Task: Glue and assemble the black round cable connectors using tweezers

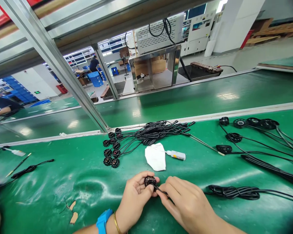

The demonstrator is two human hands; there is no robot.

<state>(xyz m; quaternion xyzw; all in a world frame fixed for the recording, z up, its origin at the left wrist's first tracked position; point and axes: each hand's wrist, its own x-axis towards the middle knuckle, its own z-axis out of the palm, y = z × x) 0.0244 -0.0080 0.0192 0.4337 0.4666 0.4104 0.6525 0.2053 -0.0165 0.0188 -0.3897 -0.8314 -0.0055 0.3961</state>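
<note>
At the bottom centre of the frame, your left hand [134, 195] curls closed around a small round black part [150, 180]. Just beside it, your right hand [185, 203] pinches its thin black lead [161, 190]. Higher up, on the glossy green mat [63, 182], lies a crumpled white cloth [156, 156]. Beyond it sit matching round parts [111, 151] with tangled black wires [156, 131].
</note>
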